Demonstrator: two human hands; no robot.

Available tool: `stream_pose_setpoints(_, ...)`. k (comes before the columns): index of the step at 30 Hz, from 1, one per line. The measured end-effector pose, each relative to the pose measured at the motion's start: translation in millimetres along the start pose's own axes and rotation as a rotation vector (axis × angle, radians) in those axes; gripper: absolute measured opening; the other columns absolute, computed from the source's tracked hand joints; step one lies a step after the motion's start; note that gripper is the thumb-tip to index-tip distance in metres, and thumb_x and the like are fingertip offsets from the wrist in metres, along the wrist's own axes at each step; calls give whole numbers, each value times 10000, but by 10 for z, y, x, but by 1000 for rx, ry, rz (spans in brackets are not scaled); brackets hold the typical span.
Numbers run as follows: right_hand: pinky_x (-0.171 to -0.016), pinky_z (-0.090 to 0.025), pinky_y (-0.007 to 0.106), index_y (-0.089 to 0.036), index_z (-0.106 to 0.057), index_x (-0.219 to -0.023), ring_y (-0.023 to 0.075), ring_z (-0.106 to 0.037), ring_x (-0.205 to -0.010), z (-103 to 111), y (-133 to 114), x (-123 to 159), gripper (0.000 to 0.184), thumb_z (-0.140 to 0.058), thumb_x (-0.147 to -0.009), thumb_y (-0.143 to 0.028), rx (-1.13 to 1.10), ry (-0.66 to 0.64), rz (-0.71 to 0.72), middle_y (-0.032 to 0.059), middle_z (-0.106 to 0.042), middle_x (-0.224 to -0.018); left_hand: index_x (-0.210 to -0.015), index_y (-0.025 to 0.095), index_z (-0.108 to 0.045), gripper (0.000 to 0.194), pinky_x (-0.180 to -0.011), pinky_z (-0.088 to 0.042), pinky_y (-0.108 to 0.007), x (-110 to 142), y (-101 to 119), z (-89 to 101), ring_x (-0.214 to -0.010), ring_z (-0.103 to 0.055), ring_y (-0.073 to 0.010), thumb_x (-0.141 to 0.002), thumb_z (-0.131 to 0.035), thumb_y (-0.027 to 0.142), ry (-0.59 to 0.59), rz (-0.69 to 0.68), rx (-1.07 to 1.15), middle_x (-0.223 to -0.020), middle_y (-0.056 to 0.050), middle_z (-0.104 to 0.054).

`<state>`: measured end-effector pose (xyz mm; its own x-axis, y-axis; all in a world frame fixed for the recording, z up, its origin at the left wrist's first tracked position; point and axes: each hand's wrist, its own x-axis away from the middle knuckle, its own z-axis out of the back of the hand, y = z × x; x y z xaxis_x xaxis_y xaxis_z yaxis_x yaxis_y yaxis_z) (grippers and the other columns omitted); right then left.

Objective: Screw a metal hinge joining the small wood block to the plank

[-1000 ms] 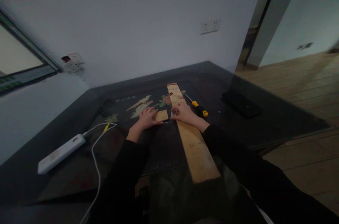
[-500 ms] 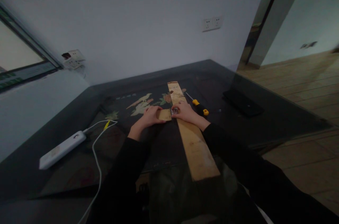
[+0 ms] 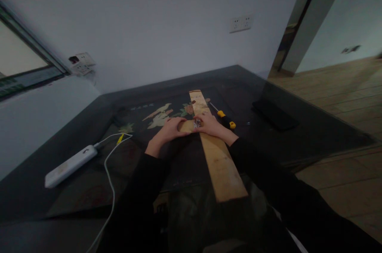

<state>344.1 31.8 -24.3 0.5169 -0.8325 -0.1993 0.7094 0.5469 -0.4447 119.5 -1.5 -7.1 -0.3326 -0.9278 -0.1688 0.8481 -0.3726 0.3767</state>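
A long wooden board (image 3: 221,169) lies lengthwise on the dark table, its near end sticking out past the table edge. My left hand (image 3: 172,128) grips a short wooden piece (image 3: 186,126) between thumb and fingers, left of the board. My right hand (image 3: 209,124) rests over the board, its fingertips pinching a small shiny metal piece (image 3: 197,123), which may be a hinge. The short piece meets the metal piece; the fingers partly hide where they join. A screwdriver (image 3: 226,119) with a yellow and black handle lies right of my right hand.
The table (image 3: 185,165) has a bird-and-flower picture (image 3: 159,117). A white power strip (image 3: 71,165) with a cable (image 3: 109,177) lies at the left. Towards the right lies a flat black object (image 3: 274,115). A wall with sockets (image 3: 241,23) stands behind the table.
My left hand and the short wooden piece have moved slightly right and away from me, closer against the metal piece. My right hand has stayed nearly in place.
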Motion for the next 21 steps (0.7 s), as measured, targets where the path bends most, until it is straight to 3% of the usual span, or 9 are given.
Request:
stream_pose_setpoints(5,-975,-416,418,-195,-604,-1395,338,-533,-1184,-8,29,-29,839,-792,-712,-645,54,-38,27,172,-590,-1261,-1179,226,-669,539,-1085,-364,-462,2,11,17,-1193,-620,-330,-712,-801,460,-3,12,14,-1237,-116,-716)
stream_pose_setpoints(9,-996,-407,426,-210,-637,-1360,340,-515,-1200,31,5,-64,808,-800,-700,-647,71,-62,34,165,-586,-1249,-1187,227,-668,543,-1075,-371,-461,-3,4,8,-1190,-623,-334,-714,-807,452,1,-1,13,-1242,-118,-712)
stream_pose_setpoints(15,-1047,-371,548,-258,-678,-1299,418,-389,-1352,101,-27,-92,769,-819,-661,-664,101,-79,33,193,-528,-1376,-1204,221,-665,560,-1079,-365,-466,-6,-13,-1,-1206,-612,-342,-722,-799,473,-5,1,3,-1259,-126,-705)
stream_pose_setpoints(21,-1170,-119,701,-251,-596,-1402,458,-132,-1523,44,-5,-96,829,-762,-716,-685,52,-144,5,182,-331,-1612,-1211,219,-664,540,-1090,-363,-477,-5,-19,-2,-1215,-609,-336,-747,-784,469,-8,5,-13,-1269,-123,-701)
